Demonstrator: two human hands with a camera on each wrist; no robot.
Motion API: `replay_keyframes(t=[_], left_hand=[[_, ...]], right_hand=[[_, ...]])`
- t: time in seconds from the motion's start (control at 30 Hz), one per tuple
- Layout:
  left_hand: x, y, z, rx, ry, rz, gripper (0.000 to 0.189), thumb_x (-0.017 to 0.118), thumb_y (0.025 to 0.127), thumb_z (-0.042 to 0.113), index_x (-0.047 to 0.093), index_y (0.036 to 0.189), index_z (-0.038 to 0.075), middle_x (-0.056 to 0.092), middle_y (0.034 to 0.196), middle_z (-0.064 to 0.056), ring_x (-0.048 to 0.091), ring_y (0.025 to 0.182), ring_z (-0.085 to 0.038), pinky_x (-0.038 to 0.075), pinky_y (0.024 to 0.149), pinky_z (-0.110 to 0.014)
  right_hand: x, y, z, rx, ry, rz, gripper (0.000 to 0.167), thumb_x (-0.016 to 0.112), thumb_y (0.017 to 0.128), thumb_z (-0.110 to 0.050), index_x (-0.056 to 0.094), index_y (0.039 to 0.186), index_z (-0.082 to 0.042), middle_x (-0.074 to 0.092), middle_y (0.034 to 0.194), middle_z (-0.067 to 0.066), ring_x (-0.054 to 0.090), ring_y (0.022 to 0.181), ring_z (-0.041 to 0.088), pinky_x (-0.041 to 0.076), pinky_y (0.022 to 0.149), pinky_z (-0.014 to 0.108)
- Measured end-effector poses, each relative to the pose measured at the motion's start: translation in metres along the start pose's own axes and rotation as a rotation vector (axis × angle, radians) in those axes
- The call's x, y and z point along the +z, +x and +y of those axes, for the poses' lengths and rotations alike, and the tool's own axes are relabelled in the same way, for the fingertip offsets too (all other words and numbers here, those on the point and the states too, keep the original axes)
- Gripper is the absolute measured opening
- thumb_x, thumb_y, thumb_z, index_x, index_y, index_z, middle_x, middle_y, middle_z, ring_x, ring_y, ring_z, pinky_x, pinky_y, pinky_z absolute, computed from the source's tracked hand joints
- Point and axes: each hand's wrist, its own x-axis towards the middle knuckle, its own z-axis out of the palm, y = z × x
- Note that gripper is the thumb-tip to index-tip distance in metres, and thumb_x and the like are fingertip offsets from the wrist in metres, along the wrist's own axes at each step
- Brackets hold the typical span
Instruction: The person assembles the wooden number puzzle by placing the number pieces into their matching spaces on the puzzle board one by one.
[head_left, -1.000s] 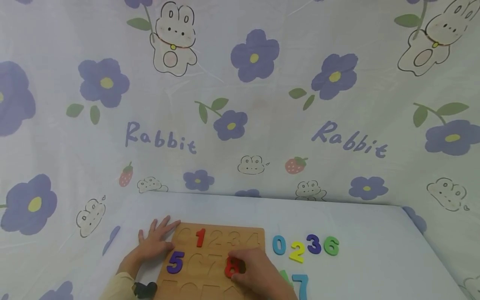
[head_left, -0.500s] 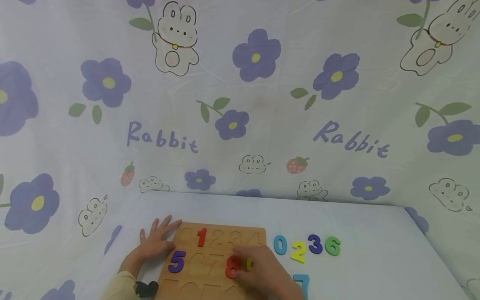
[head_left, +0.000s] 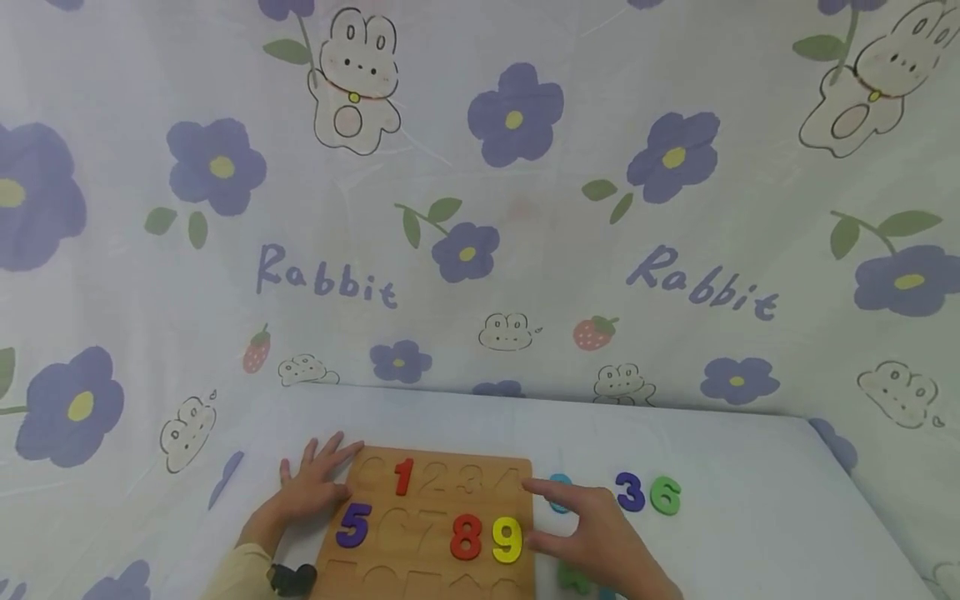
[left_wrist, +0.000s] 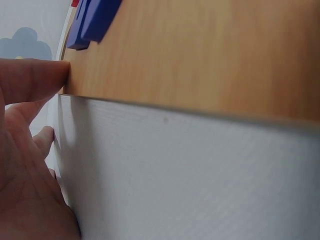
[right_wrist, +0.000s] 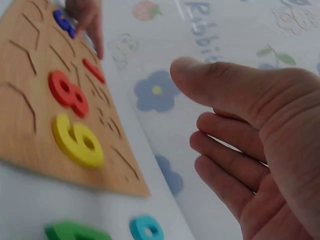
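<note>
My left hand (head_left: 311, 489) rests at the left edge of a wooden number puzzle board (head_left: 405, 503), fingers spread, thumb (left_wrist: 37, 77) touching its side. A purple 5 (head_left: 355, 527), a red 1 (head_left: 403, 477), a red 8 (head_left: 466, 538) and a yellow 9 (head_left: 509, 547) sit on the board. Just right of the 9, my right hand (head_left: 600, 533) holds nothing; its thumb and index finger are apart. In the right wrist view its other fingers (right_wrist: 227, 170) are loosely bent. The hand partly covers a light blue 0 (right_wrist: 146, 228) and a green piece (right_wrist: 75, 231).
A purple 3 (head_left: 630, 492) and a green 6 (head_left: 665, 496) lie on the white table (head_left: 765, 517), right of my right hand. Behind the table hangs a curtain (head_left: 540, 225) printed with flowers and rabbits.
My right hand has let go of the red 8 and moved right, off the board. The yellow 9 now shows fully. The yellow 2 is hidden behind the hand. My left hand stays put.
</note>
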Motion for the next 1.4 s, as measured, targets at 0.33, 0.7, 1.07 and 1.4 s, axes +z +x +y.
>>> replay_keyframes(t=[0.33, 0.7, 1.07, 1.4], left_hand=[[-0.001, -0.002, -0.001, -0.005, 0.005, 0.0, 0.078, 0.072, 0.087, 0.025, 0.053, 0.163, 0.027, 0.019, 0.18, -0.028, -0.007, 0.161, -0.066, -0.023, 0.113, -0.089], [0.0, 0.002, 0.0, -0.034, 0.04, -0.021, 0.078, 0.069, 0.091, 0.021, 0.048, 0.167, 0.023, 0.016, 0.182, -0.026, -0.01, 0.163, -0.064, -0.024, 0.115, -0.087], [0.004, 0.005, -0.009, -0.032, 0.019, -0.016, 0.079, 0.071, 0.09, 0.024, 0.05, 0.166, 0.025, 0.018, 0.182, -0.024, -0.01, 0.164, -0.062, -0.025, 0.116, -0.086], [0.003, 0.006, -0.01, -0.021, 0.026, -0.002, 0.078, 0.07, 0.09, 0.022, 0.05, 0.165, 0.024, 0.017, 0.181, -0.026, -0.009, 0.163, -0.064, -0.024, 0.114, -0.088]], right_hand=[[-0.025, -0.032, 0.032, 0.065, 0.013, 0.034, 0.06, 0.09, 0.088, -0.047, 0.074, 0.142, -0.026, 0.076, 0.142, -0.001, 0.072, 0.133, 0.031, 0.061, 0.106, 0.053], [-0.038, -0.053, 0.062, 0.213, 0.075, -0.017, 0.067, 0.093, 0.085, -0.041, 0.071, 0.145, -0.021, 0.076, 0.143, 0.006, 0.068, 0.136, 0.043, 0.059, 0.107, 0.061], [-0.045, -0.065, 0.086, 0.421, 0.082, -0.109, 0.074, 0.093, 0.084, -0.043, 0.066, 0.151, -0.027, 0.068, 0.154, 0.007, 0.054, 0.149, 0.048, 0.049, 0.115, 0.07], [-0.046, -0.073, 0.096, 0.384, 0.053, -0.159, 0.073, 0.088, 0.088, -0.047, 0.065, 0.153, -0.021, 0.067, 0.155, 0.007, 0.053, 0.149, 0.05, 0.05, 0.113, 0.071]])
